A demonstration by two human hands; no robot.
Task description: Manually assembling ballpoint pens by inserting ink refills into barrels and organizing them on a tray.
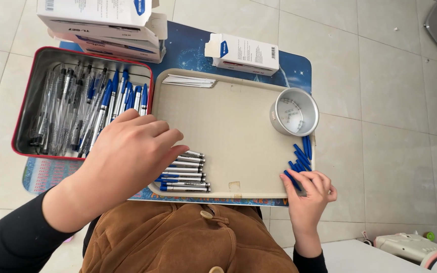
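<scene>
**Capping pens on the tray: left hand on the row, right hand on the caps**

Left hand (127, 156), centre-left of frame, lies curled over the near-left corner of the beige tray (228, 126), fingers bent down onto a row of pens (185, 172) stacked side by side; cannot tell if it actually grips one, the palm hides the contact. Right hand (309, 194), lower right, pinches at a blue cap (293, 180) from the loose pile of blue caps (302, 156) at the tray's right edge, just below the small metal cup (294, 112).

Red tin (31, 86) at upper left holds many more pens, some capped blue, some bare. White boxes (102, 20) stacked at the top left, one more white box (244, 50) at top centre, thin white strips (190, 81) on the tray's far edge.

To do it well, I'd judge: take one cap only, open end toward the pen tip, keep the left hand steadying a single pen instead of the whole row, push straight on till seated, keep the finished row aligned and apart from the cap pile.
</scene>
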